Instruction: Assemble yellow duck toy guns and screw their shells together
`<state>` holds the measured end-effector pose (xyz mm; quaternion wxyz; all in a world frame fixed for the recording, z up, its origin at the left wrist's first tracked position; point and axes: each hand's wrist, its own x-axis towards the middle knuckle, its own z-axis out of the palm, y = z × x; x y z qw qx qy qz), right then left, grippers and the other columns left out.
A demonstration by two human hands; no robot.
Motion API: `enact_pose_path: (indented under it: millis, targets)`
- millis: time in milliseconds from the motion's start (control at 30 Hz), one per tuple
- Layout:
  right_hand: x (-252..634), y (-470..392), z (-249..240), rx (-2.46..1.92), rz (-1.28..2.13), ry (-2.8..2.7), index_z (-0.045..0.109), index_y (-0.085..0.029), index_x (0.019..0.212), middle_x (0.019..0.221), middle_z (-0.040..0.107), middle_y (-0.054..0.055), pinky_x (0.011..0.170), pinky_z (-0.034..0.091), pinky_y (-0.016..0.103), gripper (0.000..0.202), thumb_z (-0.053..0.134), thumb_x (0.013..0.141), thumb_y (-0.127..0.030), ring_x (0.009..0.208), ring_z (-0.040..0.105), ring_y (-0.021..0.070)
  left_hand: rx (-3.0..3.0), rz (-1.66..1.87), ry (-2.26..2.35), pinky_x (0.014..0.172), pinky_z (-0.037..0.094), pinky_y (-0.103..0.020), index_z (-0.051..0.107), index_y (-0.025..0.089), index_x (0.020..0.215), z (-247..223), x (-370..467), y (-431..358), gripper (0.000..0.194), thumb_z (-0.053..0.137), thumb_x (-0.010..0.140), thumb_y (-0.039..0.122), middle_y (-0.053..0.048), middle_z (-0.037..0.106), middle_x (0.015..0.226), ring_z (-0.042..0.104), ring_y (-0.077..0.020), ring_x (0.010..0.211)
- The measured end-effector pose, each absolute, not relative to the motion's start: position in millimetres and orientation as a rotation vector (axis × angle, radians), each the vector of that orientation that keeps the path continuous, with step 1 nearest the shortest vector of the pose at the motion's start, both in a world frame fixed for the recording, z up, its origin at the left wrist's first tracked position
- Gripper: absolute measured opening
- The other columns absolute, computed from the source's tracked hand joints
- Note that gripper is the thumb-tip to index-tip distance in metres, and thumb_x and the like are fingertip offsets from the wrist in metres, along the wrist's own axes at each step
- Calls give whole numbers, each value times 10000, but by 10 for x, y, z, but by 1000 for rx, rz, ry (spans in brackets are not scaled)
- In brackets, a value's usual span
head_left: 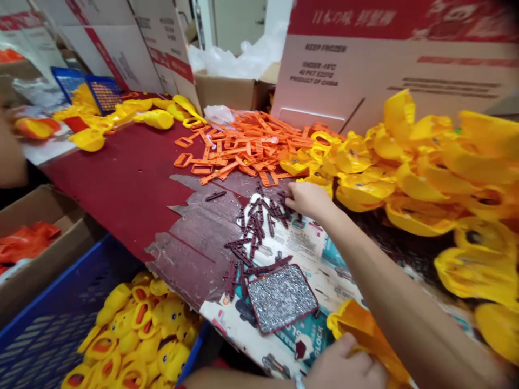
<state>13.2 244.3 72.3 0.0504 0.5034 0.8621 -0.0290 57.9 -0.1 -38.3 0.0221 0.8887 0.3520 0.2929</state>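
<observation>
My left hand [344, 364] is at the bottom edge, fingers curled against a hollow yellow plastic duck-shell half [365, 327] whose inner side shows. My right hand [310, 200] reaches forward across the table, fingers bent together at the edge of a pile of dark brown notched plastic strips [257, 221]. What its fingertips hold, if anything, is hidden. Between the hands, a shallow tray of small silvery metal pieces [284, 300], probably screws, lies on a printed cardboard sheet [302, 240]. Orange plastic parts with slotted ends [243, 148] are heaped beyond my right hand.
Yellow shell halves [425, 167] are piled at right. A blue crate [48, 329] of yellow duck heads [138, 329] stands lower left, beside a carton with orange pieces [28, 240]. Printed cartons [389, 65] wall the back. Another person's arm [12, 151] shows at far left.
</observation>
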Motion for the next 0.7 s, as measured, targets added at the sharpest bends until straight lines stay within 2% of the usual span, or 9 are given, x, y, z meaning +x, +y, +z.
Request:
enact_pose_path:
  millis: [33,100,167,200,300,367,533,700]
  targets:
    - [198,2366,818,1568,-84,2657,566,-105,948,859,570,47,734,468,296,81,586,905,-170,812,563,175,2732,884,1107,698,393,-331,586,178,970,-292,504,-20,175,477,920,305,19,573,631,514,-154,586]
    - [381,2142,1017,1646,-84,2734,553,-118,960,828,581,50,680,413,265,75,566,886,-125,795,565,185,2723,786,1015,835,388,-374,543,142,1078,-114,345,-49,377,489,894,467,-10,607,750,550,-176,695]
    - [623,1830,1165,1715,-105,2799,538,-142,971,812,590,31,645,372,243,91,570,886,-141,770,566,172,2671,653,951,891,374,-374,493,141,1164,24,220,-52,618,512,810,647,-38,624,881,568,-203,809]
    - [760,1648,1207,1736,-137,2833,528,-153,989,808,592,15,635,365,231,116,581,885,-155,752,566,158,2636,608,941,897,374,-367,486,155,1168,72,182,-47,656,540,775,677,-39,623,915,568,-207,837]
    - [1197,1093,1183,1601,-435,3034,540,-158,919,751,591,-16,584,371,200,57,567,869,-158,622,541,111,2579,540,947,889,385,-351,494,183,1142,147,160,-46,615,634,739,626,-30,617,939,569,-213,866]
    - [1456,802,1066,1461,-518,3071,564,-168,878,790,599,-11,594,394,191,45,521,879,-157,667,556,111,2585,523,957,895,388,-356,506,179,1123,166,184,-60,566,660,747,572,-33,618,934,570,-222,877]
    - [1712,566,691,1224,-325,3034,589,-136,837,799,551,49,619,397,248,89,526,869,-81,729,523,171,2612,532,998,919,385,-375,514,170,1125,178,206,-80,541,667,759,538,-52,632,970,569,-235,918]
    - [1675,659,585,1095,-319,3002,583,-139,765,758,518,30,590,362,250,135,621,791,-13,688,485,166,2613,524,984,944,373,-380,507,181,1154,156,205,-90,550,643,778,558,-54,629,1027,564,-233,972]
